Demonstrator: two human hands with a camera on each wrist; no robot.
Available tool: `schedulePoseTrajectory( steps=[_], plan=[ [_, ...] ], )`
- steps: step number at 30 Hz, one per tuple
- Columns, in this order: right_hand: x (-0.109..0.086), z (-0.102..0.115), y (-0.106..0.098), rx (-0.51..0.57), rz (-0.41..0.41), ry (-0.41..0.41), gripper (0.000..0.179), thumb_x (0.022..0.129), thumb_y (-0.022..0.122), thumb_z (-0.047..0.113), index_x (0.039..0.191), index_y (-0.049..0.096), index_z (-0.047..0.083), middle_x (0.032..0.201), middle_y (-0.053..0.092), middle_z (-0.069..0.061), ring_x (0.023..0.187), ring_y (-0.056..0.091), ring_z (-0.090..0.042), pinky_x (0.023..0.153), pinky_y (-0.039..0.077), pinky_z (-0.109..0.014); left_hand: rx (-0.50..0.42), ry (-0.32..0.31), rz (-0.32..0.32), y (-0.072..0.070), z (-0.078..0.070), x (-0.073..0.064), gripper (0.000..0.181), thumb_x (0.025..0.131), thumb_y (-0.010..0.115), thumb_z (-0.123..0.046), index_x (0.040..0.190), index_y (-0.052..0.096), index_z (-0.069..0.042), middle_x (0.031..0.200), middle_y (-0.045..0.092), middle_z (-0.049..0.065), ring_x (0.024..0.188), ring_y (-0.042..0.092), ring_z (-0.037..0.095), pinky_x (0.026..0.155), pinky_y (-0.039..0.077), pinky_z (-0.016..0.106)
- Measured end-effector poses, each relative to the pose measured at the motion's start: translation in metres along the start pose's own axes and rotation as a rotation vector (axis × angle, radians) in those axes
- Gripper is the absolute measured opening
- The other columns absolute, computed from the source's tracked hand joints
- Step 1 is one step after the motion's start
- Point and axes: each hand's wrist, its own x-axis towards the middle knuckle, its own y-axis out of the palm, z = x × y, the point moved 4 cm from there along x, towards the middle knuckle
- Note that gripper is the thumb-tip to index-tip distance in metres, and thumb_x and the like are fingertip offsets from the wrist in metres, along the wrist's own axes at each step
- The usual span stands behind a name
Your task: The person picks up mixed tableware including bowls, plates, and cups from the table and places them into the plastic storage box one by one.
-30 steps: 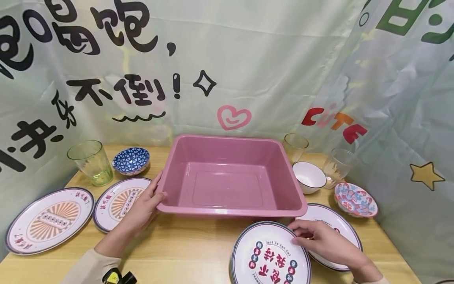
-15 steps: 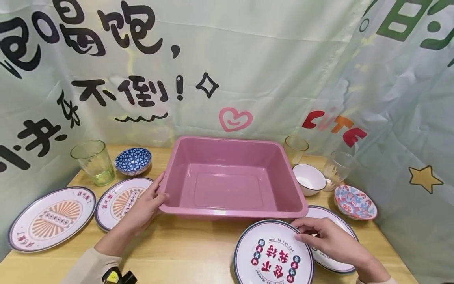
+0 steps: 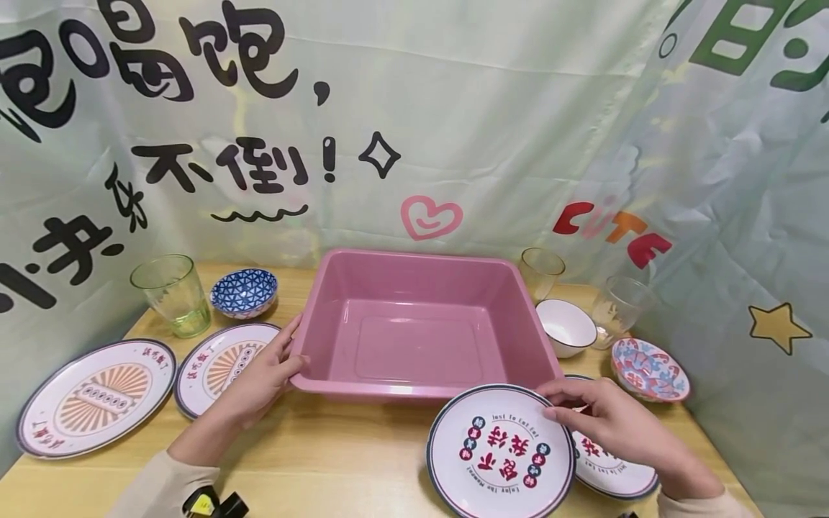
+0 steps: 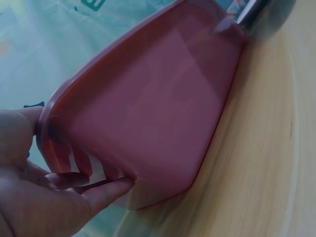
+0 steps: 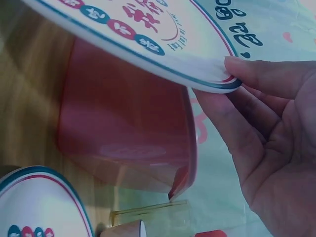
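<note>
My left hand (image 3: 262,374) grips the near left corner of a pink plastic basin (image 3: 414,345), thumb over the rim and fingers against the outer wall. In the left wrist view those fingers (image 4: 106,195) curl under the rim. My right hand (image 3: 612,421) pinches the edge of a round white plate (image 3: 501,457) with a dark rim and red lettering. The plate is tilted up off the table, just in front of the basin. A similar plate (image 3: 618,471) lies behind the right hand and is partly hidden by it.
On the left are two sunburst plates (image 3: 97,410), a green glass (image 3: 175,298) and a blue patterned bowl (image 3: 243,293). To the right stand a white bowl (image 3: 566,327), an amber glass (image 3: 540,273), a clear glass (image 3: 618,309) and a red-blue patterned bowl (image 3: 650,369). A printed cloth (image 3: 505,144) hangs behind.
The plate in my right hand has risen and shifted slightly right, its far edge now overlapping the basin's front rim in the head view. My left hand keeps its grip on the basin.
</note>
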Motion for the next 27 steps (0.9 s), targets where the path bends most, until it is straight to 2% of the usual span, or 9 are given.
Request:
schedulePoseTrajectory(
  steps=[9, 14, 17, 21, 23, 25, 27],
  plan=[
    [0.011, 0.008, -0.009, 0.02, -0.027, 0.025, 0.028, 0.093, 0.063, -0.002, 0.117, 0.068, 0.012, 0.094, 0.071, 0.004, 0.082, 0.067, -0.011, 0.065, 0.057, -0.025, 0.039, 0.001, 0.024, -0.001, -0.004, -0.001, 0.082, 0.096, 0.048, -0.001, 0.158, -0.001, -0.02, 0.16, 0.011, 0.024, 0.136, 0.03, 0.049, 0.099, 0.045, 0.048],
    [0.019, 0.01, -0.012, 0.045, -0.073, 0.022, 0.028, 0.092, 0.063, -0.005, 0.115, 0.069, 0.008, 0.093, 0.071, 0.002, 0.08, 0.067, -0.011, 0.064, 0.056, -0.025, 0.104, -0.003, 0.022, -0.002, -0.006, -0.003, 0.081, 0.097, 0.05, -0.003, 0.158, -0.001, -0.018, 0.158, 0.014, 0.025, 0.132, 0.035, 0.048, 0.091, 0.053, 0.04],
    [0.025, 0.011, -0.014, 0.078, -0.089, 0.023, 0.028, 0.092, 0.062, -0.007, 0.116, 0.068, 0.005, 0.093, 0.071, -0.001, 0.079, 0.066, -0.012, 0.065, 0.057, -0.026, 0.157, -0.01, 0.013, -0.003, -0.008, -0.005, 0.082, 0.097, 0.052, -0.006, 0.158, 0.001, -0.018, 0.158, 0.017, 0.025, 0.128, 0.041, 0.046, 0.08, 0.057, 0.032],
    [0.034, 0.011, -0.013, 0.141, -0.1, 0.104, 0.023, 0.095, 0.06, -0.001, 0.117, 0.067, 0.004, 0.091, 0.071, -0.003, 0.074, 0.066, -0.013, 0.062, 0.058, -0.03, 0.196, -0.008, 0.016, -0.006, -0.008, -0.006, 0.082, 0.097, 0.055, -0.009, 0.159, 0.003, -0.019, 0.156, 0.021, 0.026, 0.12, 0.05, 0.038, 0.072, 0.055, 0.029],
    [0.039, 0.011, -0.012, 0.169, -0.112, 0.156, 0.022, 0.096, 0.06, 0.003, 0.117, 0.066, 0.002, 0.089, 0.071, -0.005, 0.069, 0.066, -0.015, 0.058, 0.058, -0.033, 0.204, -0.006, 0.023, -0.008, -0.008, -0.006, 0.081, 0.098, 0.056, -0.012, 0.159, 0.003, -0.019, 0.156, 0.023, 0.026, 0.106, 0.057, 0.029, 0.068, 0.054, 0.027],
    [0.043, 0.011, -0.013, 0.162, -0.137, 0.19, 0.022, 0.097, 0.061, 0.005, 0.117, 0.066, 0.0, 0.088, 0.071, -0.006, 0.067, 0.065, -0.015, 0.055, 0.057, -0.033, 0.208, 0.001, 0.031, -0.009, -0.008, -0.005, 0.081, 0.098, 0.057, -0.015, 0.159, 0.003, -0.018, 0.155, 0.024, 0.027, 0.101, 0.059, 0.024, 0.069, 0.054, 0.027],
    [0.046, 0.011, -0.014, 0.142, -0.165, 0.207, 0.022, 0.096, 0.061, 0.006, 0.116, 0.066, 0.0, 0.088, 0.071, -0.005, 0.067, 0.065, -0.014, 0.055, 0.056, -0.031, 0.206, 0.0, 0.037, -0.009, -0.008, -0.005, 0.081, 0.099, 0.058, -0.018, 0.159, 0.003, -0.017, 0.154, 0.025, 0.027, 0.102, 0.06, 0.027, 0.072, 0.055, 0.028]
  ],
)
